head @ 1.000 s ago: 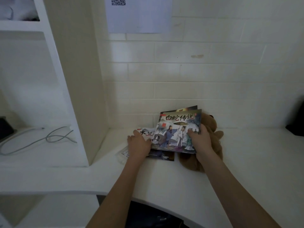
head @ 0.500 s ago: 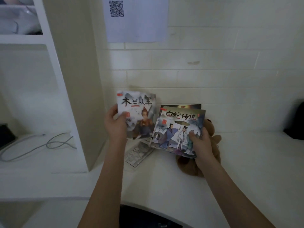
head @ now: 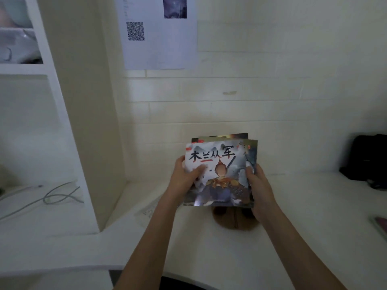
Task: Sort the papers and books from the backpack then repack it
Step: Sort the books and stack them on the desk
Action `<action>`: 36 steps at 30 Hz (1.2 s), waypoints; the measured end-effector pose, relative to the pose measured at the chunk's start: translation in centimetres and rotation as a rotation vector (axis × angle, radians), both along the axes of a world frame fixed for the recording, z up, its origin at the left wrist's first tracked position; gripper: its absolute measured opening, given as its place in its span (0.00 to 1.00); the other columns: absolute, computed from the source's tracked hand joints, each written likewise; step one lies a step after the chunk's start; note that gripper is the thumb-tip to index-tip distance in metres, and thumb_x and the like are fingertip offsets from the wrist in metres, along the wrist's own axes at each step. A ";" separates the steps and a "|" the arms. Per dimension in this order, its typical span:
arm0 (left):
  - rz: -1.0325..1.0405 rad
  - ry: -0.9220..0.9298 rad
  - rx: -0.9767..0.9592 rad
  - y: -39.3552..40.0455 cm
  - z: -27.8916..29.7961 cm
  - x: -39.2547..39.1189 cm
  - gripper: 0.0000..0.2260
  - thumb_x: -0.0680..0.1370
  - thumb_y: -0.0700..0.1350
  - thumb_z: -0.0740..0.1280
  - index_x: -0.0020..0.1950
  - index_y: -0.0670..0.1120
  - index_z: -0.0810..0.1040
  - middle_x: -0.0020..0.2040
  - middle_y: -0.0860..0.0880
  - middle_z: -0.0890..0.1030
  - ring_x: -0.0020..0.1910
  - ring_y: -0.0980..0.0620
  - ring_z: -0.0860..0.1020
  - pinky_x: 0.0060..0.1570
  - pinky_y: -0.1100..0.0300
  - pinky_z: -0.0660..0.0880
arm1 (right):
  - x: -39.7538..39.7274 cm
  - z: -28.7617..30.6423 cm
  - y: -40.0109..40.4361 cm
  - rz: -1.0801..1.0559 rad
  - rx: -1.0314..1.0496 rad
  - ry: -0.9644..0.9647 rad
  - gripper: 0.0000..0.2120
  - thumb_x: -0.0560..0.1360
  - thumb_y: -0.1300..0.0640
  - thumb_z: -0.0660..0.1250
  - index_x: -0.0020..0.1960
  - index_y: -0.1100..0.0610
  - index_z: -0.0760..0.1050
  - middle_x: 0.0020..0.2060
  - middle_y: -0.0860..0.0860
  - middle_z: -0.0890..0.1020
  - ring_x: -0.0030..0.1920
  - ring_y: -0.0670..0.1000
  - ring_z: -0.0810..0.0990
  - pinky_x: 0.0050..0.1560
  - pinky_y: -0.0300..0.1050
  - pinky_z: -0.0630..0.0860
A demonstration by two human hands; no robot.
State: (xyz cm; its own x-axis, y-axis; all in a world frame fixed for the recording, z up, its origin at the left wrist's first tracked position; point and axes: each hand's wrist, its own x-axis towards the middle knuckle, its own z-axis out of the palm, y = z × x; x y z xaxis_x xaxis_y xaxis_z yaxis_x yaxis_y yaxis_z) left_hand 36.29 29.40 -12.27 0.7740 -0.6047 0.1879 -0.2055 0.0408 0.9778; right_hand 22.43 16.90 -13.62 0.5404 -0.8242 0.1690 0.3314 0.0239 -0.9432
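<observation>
I hold a small stack of picture books [head: 222,174] tilted up above the white desk [head: 209,248]. The top cover shows black brush characters and a figure in armour. Corners of other books [head: 230,136] stick out behind it. My left hand [head: 184,178] grips the stack's left edge, thumb on the cover. My right hand [head: 258,185] grips the right edge. A loose printed sheet [head: 146,211] lies flat on the desk under my left forearm. A brown plush toy [head: 234,218] sits below the books, mostly hidden. No backpack shows clearly.
A white shelf unit's side panel [head: 88,122] stands on the left, with a grey cable [head: 60,195] beyond it. A paper with a QR code [head: 159,32] hangs on the brick wall. A black object [head: 368,158] sits at the right, and a flat item [head: 379,225] at the edge.
My left hand picked up the armoured-figure book from the desk and laid it on top of the books in my right hand. Both hands now hold one stack.
</observation>
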 end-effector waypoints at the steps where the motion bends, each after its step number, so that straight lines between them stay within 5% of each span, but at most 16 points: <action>1: -0.070 -0.015 0.020 -0.5 0.1 -0.9 0.16 0.71 0.47 0.74 0.56 0.46 0.76 0.50 0.43 0.83 0.48 0.42 0.82 0.48 0.48 0.79 | -0.6 0.4 -0.3 -0.047 -0.052 0.025 0.13 0.82 0.54 0.55 0.64 0.53 0.72 0.55 0.54 0.81 0.51 0.52 0.82 0.48 0.47 0.80; 3: -0.100 -0.078 -0.001 -1.7 0.7 -2.8 0.09 0.72 0.45 0.73 0.50 0.49 0.77 0.49 0.47 0.84 0.45 0.50 0.83 0.45 0.55 0.80 | -2.4 1.5 -0.9 -0.142 -0.155 0.048 0.12 0.83 0.54 0.52 0.59 0.55 0.72 0.51 0.53 0.81 0.48 0.49 0.81 0.44 0.40 0.80; 8: -0.137 -0.178 -0.229 -6.3 2.5 -8.4 0.18 0.73 0.44 0.71 0.61 0.48 0.70 0.50 0.60 0.78 0.47 0.65 0.77 0.38 0.75 0.75 | -9.0 4.4 -4.2 -0.306 -0.476 0.076 0.05 0.80 0.54 0.60 0.55 0.52 0.72 0.46 0.46 0.80 0.45 0.40 0.81 0.43 0.38 0.78; 14: -0.314 -0.081 -0.266 -12.8 -0.1 -16.3 0.21 0.73 0.44 0.72 0.64 0.48 0.71 0.58 0.52 0.79 0.56 0.56 0.79 0.54 0.57 0.79 | -16.2 2.5 -8.8 -0.544 -0.222 0.059 0.13 0.79 0.47 0.59 0.59 0.54 0.67 0.58 0.54 0.73 0.58 0.51 0.73 0.48 0.41 0.71; 16: -0.343 -0.034 -0.206 -13.8 -2.0 -18.2 0.20 0.71 0.46 0.74 0.61 0.51 0.73 0.57 0.51 0.80 0.55 0.53 0.80 0.52 0.56 0.80 | -17.9 1.0 -9.5 -0.548 -0.083 0.078 0.22 0.70 0.36 0.62 0.54 0.52 0.68 0.54 0.52 0.74 0.53 0.50 0.75 0.43 0.42 0.71; 19: -0.356 0.029 -0.166 -14.2 -4.2 -19.7 0.17 0.67 0.48 0.76 0.52 0.53 0.75 0.52 0.50 0.82 0.50 0.50 0.81 0.45 0.57 0.81 | -19.3 -0.6 -9.9 -0.603 -0.042 0.003 0.34 0.64 0.27 0.61 0.52 0.56 0.72 0.50 0.59 0.77 0.48 0.54 0.77 0.49 0.50 0.74; 22: -0.324 0.020 -0.152 -14.7 -3.3 -19.9 0.24 0.62 0.62 0.74 0.53 0.54 0.76 0.52 0.51 0.82 0.51 0.51 0.81 0.50 0.50 0.80 | -19.4 -0.2 -9.7 -0.634 -0.047 0.010 0.23 0.75 0.35 0.56 0.47 0.53 0.77 0.53 0.61 0.79 0.52 0.57 0.79 0.54 0.52 0.77; 26: -0.303 0.023 -0.088 -15.4 -2.2 -19.8 0.10 0.70 0.56 0.72 0.43 0.51 0.79 0.45 0.49 0.84 0.44 0.49 0.82 0.46 0.52 0.80 | -18.9 0.0 -9.5 -0.597 -0.026 0.050 0.16 0.79 0.44 0.57 0.40 0.53 0.73 0.36 0.51 0.80 0.36 0.47 0.79 0.28 0.32 0.76; 31: -0.381 0.017 -0.005 -15.0 -5.5 -19.4 0.08 0.72 0.53 0.72 0.49 0.54 0.78 0.51 0.47 0.84 0.45 0.52 0.83 0.47 0.56 0.81 | -19.5 -3.2 -9.6 -0.432 -0.108 0.238 0.18 0.76 0.44 0.63 0.62 0.54 0.72 0.48 0.49 0.81 0.45 0.44 0.81 0.37 0.33 0.78; 33: -0.351 -0.018 -0.014 -15.1 -5.9 -19.7 0.12 0.72 0.54 0.71 0.54 0.54 0.77 0.53 0.49 0.83 0.49 0.52 0.82 0.50 0.54 0.81 | -19.5 -3.8 -9.4 -0.472 -0.138 0.286 0.17 0.76 0.47 0.65 0.60 0.56 0.71 0.49 0.51 0.80 0.47 0.48 0.81 0.40 0.36 0.78; 36: -0.334 -0.126 -0.051 -15.4 -4.5 -21.9 0.15 0.76 0.52 0.67 0.59 0.48 0.71 0.53 0.51 0.80 0.49 0.53 0.80 0.42 0.67 0.77 | -20.2 -2.5 -9.5 -0.764 -0.263 0.368 0.15 0.76 0.49 0.66 0.54 0.60 0.69 0.44 0.53 0.76 0.46 0.53 0.76 0.39 0.42 0.72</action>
